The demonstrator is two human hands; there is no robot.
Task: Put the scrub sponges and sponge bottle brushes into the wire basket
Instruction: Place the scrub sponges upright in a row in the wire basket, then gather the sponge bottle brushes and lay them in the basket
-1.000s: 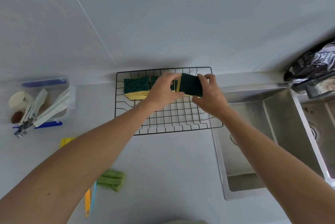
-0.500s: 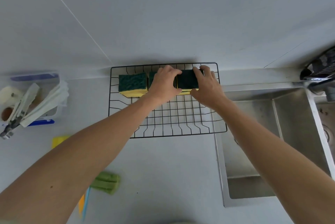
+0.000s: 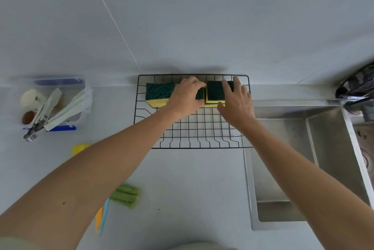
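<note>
Scrub sponges sit in a row along the far edge of the wire basket (image 3: 194, 136), green scouring side up with the yellow foam facing you. The left scrub sponge (image 3: 159, 94) lies at the basket's 10 o'clock corner, untouched. Your left hand (image 3: 185, 98) covers the middle scrub sponge (image 3: 200, 94), fingers curled over its top and gripping it. Your right hand (image 3: 235, 102) rests on the right scrub sponge (image 3: 215, 91) at the basket's 1 o'clock, fingers straight and flat across its top, the thumb against its near yellow edge; the hand presses rather than clamps. The middle and right sponges touch side by side. On the counter at your 7 o'clock lie the green sponge bottle brushes (image 3: 126, 195), outside the basket, partly hidden by your left forearm. A steel sink (image 3: 303, 158) lies at 3 o'clock, just beside the basket. A clear plastic container (image 3: 58, 104) of utensils stands at 9 o'clock.
</note>
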